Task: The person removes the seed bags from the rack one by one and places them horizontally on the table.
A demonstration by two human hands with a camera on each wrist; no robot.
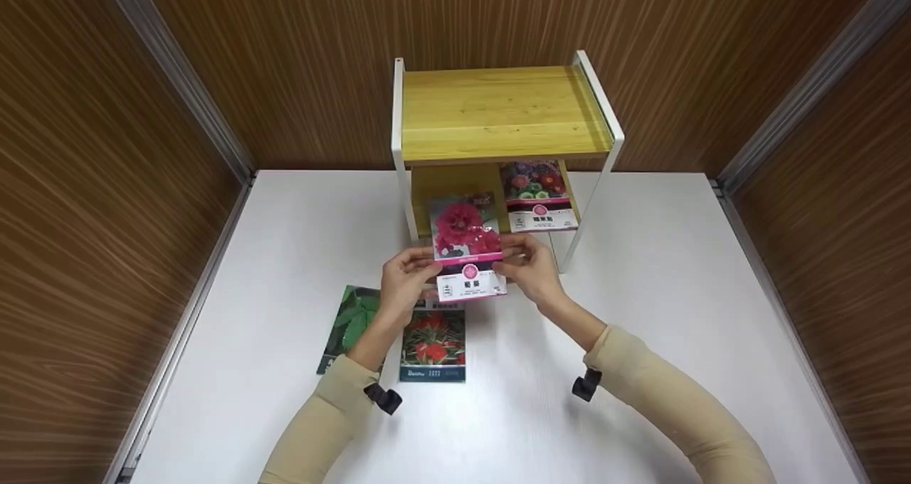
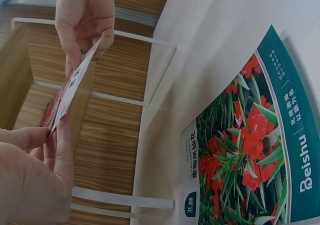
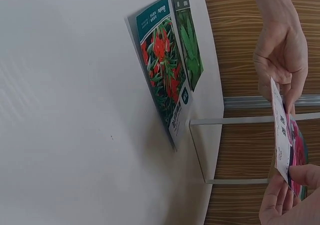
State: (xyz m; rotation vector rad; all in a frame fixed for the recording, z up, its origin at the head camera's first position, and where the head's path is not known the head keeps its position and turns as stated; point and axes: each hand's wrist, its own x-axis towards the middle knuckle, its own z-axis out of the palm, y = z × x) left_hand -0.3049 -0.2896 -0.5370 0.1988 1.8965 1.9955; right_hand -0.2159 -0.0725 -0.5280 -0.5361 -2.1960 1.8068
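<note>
The pink-flower packet (image 1: 466,238) is held up between both hands, just in front of the left part of the lower shelf (image 1: 455,178); its upper end overlaps that shelf in the head view, but whether it touches the board I cannot tell. The left grip (image 1: 402,288) pinches the packet's left edge, thumb on the printed face and fingers behind, and the right grip (image 1: 534,272) pinches the right edge in the same way. The packet's white label end points toward the person, and the wrist views show it tilted. On the right side of the lower shelf lies a mixed-flower packet (image 1: 539,193), its far end hidden under the wooden top board (image 1: 505,110). White side frames (image 1: 398,110) carry both boards above the white surface (image 1: 683,292). Below the left grip, a red-flower packet (image 1: 432,342) lies on the surface, its teal band nearest the person and its far end partly covered in the head view. Just left of it lies a green-leaf packet (image 1: 349,324), partly hidden by the left forearm. Beige sleeves (image 1: 665,384) cover the arms, with a black clip (image 1: 586,384) at each cuff. Wood-grain panels (image 1: 320,64) stand around the surface.
</note>
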